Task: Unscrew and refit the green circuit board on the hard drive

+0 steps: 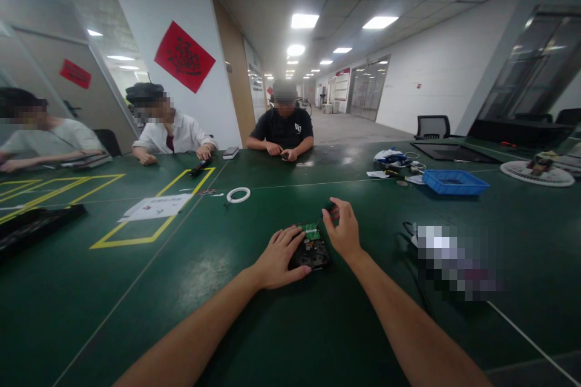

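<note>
A black hard drive with a green circuit board (313, 252) lies on the green table in front of me. My left hand (279, 257) holds it from the left, with the fingers over its far part and the thumb along the near edge. Above the drive's far right corner, my right hand (344, 228) is closed round a small dark-handled screwdriver (327, 209). The thin shaft points down toward the board; I cannot tell whether its tip touches. Part of the drive is hidden under my left hand.
A white ring (238, 195) and a paper sheet (157, 207) lie to the left. At right are a blurred object (454, 260) with a dark cable and a blue tray (455, 182). A black panel (36, 227) lies far left. Several people sit across the table.
</note>
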A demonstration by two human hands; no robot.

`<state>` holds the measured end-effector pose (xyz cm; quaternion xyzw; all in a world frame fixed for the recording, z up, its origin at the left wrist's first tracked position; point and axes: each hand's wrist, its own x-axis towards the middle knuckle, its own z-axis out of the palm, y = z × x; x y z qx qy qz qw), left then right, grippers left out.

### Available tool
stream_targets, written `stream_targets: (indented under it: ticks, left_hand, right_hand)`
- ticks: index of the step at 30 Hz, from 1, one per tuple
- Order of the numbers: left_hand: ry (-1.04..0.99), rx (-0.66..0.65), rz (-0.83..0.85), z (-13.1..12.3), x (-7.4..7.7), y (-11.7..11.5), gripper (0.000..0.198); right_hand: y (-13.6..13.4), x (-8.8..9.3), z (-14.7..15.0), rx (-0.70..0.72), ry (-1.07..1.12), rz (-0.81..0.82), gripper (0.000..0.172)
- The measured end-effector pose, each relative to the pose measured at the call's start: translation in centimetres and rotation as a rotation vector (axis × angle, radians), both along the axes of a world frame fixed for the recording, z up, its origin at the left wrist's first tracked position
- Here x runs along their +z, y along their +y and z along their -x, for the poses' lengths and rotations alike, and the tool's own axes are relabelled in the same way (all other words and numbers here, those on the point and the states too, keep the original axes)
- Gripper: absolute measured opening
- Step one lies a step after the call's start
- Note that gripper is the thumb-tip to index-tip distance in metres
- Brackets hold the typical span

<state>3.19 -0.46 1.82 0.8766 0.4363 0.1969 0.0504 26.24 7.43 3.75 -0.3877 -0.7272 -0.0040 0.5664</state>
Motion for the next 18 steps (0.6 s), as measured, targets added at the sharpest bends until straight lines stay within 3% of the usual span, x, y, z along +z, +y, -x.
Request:
stream_targets:
  ticks: [7, 18]
  left_hand:
    - [0.004, 0.009, 0.007, 0.03, 0.24, -0.18, 0.091]
    - [-0.03, -0.026, -0.053, 0.16, -0.3, 0.09, 0.088]
  right_hand:
    - [-0.01, -0.39, 0.27, 0.083, 0.094, 0.066, 0.044]
    - [-0.26, -0.35, 0.39, 0.039, 0.04, 0.035, 0.045]
